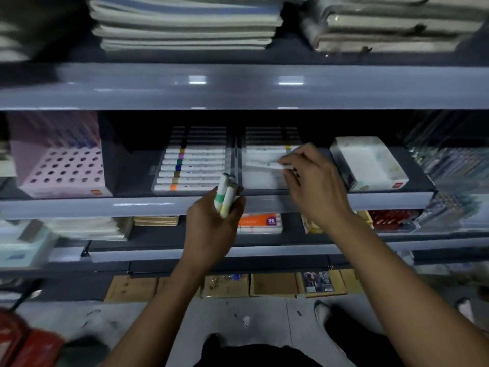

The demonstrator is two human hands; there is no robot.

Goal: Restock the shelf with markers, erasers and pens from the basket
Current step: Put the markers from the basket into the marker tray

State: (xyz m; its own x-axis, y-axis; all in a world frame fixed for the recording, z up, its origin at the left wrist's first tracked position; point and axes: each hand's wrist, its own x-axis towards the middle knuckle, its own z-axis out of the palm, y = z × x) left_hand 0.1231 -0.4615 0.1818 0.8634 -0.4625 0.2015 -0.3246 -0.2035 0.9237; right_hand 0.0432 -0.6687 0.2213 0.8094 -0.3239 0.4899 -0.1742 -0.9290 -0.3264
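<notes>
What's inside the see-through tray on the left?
The clear plastic tray holds white markers with coloured bands, lying flat in a row. The rows behind fade into shadow, and the left hand covers its front corner.

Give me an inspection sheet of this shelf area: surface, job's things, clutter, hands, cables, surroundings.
Surface: grey middle shelf, two clear trays side by side.
Job's things: left tray holds a row of markers; right tray looks partly filled; red basket at lower left, blurred.
Clutter: pink holed stand and white box on the same shelf.
Hands: left hand grips a few markers; right hand pinches one marker over the right tray.
Cables: nothing seen.
Surroundings: stacked notebooks above, cardboard packs below, grey floor.
</notes>
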